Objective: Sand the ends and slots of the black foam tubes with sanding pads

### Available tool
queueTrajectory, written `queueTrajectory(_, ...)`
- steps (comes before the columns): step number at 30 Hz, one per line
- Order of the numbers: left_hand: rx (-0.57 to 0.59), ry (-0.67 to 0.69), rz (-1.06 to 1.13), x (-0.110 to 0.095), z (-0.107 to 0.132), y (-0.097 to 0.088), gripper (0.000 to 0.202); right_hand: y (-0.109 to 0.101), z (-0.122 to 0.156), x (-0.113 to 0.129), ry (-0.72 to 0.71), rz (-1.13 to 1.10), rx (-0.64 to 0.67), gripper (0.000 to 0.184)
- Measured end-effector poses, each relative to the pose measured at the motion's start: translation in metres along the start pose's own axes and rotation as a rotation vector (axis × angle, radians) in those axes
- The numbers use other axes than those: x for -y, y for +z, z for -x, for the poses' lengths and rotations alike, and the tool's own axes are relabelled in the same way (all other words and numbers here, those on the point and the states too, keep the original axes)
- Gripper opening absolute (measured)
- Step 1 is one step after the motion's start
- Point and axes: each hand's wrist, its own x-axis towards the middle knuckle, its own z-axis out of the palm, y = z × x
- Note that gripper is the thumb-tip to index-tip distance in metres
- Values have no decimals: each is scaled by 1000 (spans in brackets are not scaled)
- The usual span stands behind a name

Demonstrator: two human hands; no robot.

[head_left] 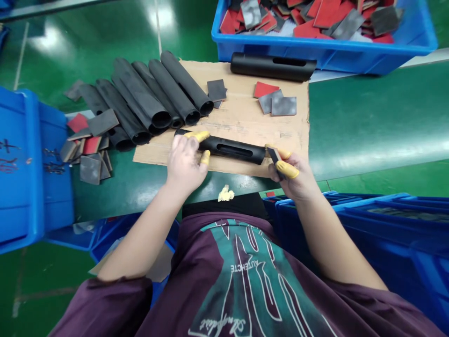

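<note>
Black slotted tube (231, 150) lies across the cardboard sheet (245, 110), gripped from above by the left hand (185, 164), which keeps it steady. Right hand (289, 175) pinches a dark square pad (274, 157) just beside the tube's end.

Plum short-sleeved T-shirt (168, 267), teal chest print (242, 285) with white line art and lettering; yellow finger cots (200, 136) on left hand (184, 166) and right hand (293, 175).

Black tube (231, 150) partly hidden under left hand (184, 161); dark piece (273, 158) half buried in right hand (289, 173). Far blue crate (315, 49) cut off by frame top; marks (9, 152) on side bin (31, 164) too small to read.
</note>
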Motion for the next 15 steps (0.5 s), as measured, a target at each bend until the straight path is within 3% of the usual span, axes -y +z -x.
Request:
queueTrajectory(5,159,140,-132,12,-12,-8,17,-6,1,-5,-23,120,16,72)
queueTrajectory(10,132,148,-194,16,2,-10,11,-9,1,-5,-7,90,57,74)
queueTrajectory(15,66,93,-259,14,12,-5,35,-9,1,-7,-12,107,55,69)
